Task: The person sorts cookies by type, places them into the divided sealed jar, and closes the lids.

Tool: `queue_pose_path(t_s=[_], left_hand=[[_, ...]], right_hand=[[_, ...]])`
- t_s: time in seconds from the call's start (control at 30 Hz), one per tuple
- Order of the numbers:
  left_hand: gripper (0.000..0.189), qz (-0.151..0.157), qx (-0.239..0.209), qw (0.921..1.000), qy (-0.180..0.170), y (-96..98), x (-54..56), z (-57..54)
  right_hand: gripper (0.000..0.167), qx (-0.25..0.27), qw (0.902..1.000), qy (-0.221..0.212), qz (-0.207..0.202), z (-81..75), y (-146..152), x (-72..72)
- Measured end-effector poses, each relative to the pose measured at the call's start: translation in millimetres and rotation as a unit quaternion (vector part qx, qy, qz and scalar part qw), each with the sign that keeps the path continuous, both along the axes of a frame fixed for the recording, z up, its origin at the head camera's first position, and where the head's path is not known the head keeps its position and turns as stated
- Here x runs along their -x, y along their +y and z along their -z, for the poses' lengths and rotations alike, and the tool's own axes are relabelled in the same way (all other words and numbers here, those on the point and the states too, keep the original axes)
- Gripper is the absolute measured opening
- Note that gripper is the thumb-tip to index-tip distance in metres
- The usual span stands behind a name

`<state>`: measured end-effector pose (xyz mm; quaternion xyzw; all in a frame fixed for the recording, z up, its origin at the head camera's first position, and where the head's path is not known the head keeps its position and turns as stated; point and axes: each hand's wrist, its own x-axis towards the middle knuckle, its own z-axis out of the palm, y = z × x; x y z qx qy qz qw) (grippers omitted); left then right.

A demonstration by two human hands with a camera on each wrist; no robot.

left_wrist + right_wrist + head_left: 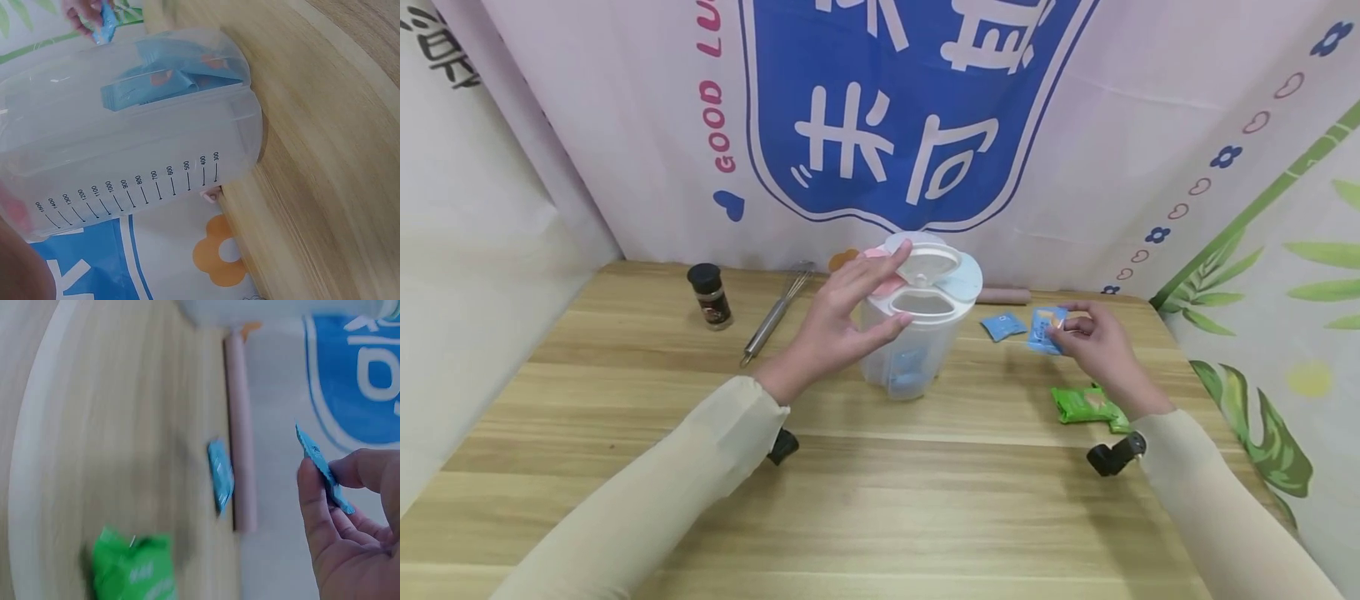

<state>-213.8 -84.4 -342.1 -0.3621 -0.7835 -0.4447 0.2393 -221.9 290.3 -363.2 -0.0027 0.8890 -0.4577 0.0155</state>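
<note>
A tall clear container with a pastel sectioned lid stands mid-table. One lid flap is raised over an opening. My left hand is at the lid with fingers extended, thumb at the front rim and index finger beside the flap. Inside one compartment lie blue packets, seen through the wall. My right hand pinches a small blue packet between thumb and fingers, to the right of the container. Another blue packet lies on the table between them.
Green packets lie below my right hand. A pinkish rod runs along the back edge behind the container. Left of the container are a whisk and a black-capped spice jar. A printed cloth hangs behind the wooden table.
</note>
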Motion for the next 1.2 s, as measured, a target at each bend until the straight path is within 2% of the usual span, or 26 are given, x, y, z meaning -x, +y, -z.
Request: queue_pose_path(t_s=[0.13, 0.23, 0.37, 0.53, 0.67, 0.87, 1.0, 1.2], left_hand=[[0.075, 0.002, -0.003, 1.0000, 0.004, 0.9, 0.4, 0.4], [0.075, 0.000, -0.003, 1.0000, 0.005, 0.8, 0.2, 1.2], [0.075, 0.002, -0.004, 1.0000, 0.005, 0.9, 0.1, 1.1], [0.075, 0.000, -0.008, 1.0000, 0.006, 1.0, 0.2, 0.9], [0.074, 0.002, -0.012, 0.9999, 0.010, 1.1, 0.5, 1.3], [0.074, 0.003, -0.015, 0.9998, 0.012, 1.6, 1.3, 2.0], [0.073, 0.004, -0.015, 0.9998, 0.013, 2.2, 1.7, 1.9], [0.074, 0.005, -0.014, 0.9998, 0.012, 2.3, 2.1, 2.7]], right_hand=[[0.054, 0.054, 0.9984, 0.015, -0.004, -10.1, -14, -3.0], [0.043, 0.126, 0.9916, 0.027, -0.004, -18.7, -26, -5.1], [0.036, 0.234, 0.9708, 0.053, -0.013, -30.5, -42, -10.4], [0.037, 0.309, 0.9452, 0.096, -0.044, -45.4, -58, -18.7], [0.036, 0.330, 0.9342, 0.118, -0.065, -56.7, -67, -25.3], [0.033, 0.338, 0.9291, 0.127, -0.081, -70.0, -80, -32.7], [0.031, 0.321, 0.9319, 0.147, -0.082, -75.8, -90, -34.8], [0.029, 0.268, 0.9444, 0.170, -0.086, -77.9, -104, -35.1]])
